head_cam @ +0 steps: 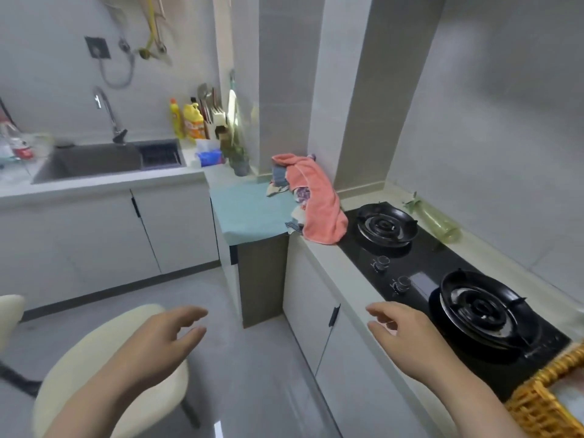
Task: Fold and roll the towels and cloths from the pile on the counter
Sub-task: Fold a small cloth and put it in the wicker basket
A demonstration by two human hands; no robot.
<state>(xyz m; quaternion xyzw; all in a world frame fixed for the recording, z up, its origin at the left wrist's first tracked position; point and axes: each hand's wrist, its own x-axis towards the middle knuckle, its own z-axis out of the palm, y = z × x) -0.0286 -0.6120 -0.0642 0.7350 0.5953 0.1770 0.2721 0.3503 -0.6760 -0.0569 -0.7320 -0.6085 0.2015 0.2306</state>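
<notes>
A pile of cloths lies on the counter in the corner, topped by a salmon-pink towel (pixel 316 197) that drapes toward the stove. Patterned cloths (pixel 300 197) poke out from under it. A pale blue cloth (pixel 249 213) is spread flat on the counter to the left of the pile. My left hand (pixel 164 336) hovers over the floor with relaxed fingers and holds nothing. My right hand (pixel 401 336) floats above the counter edge near the stove, fingers loosely extended and empty. Both hands are well short of the pile.
A black two-burner gas stove (pixel 442 279) fills the counter on the right. A woven basket (pixel 550 403) sits at the bottom right. A cream stool (pixel 94 358) stands below my left arm. The sink (pixel 94 162), bottles (pixel 189 121) and a green bottle (pixel 439 222) lie further off.
</notes>
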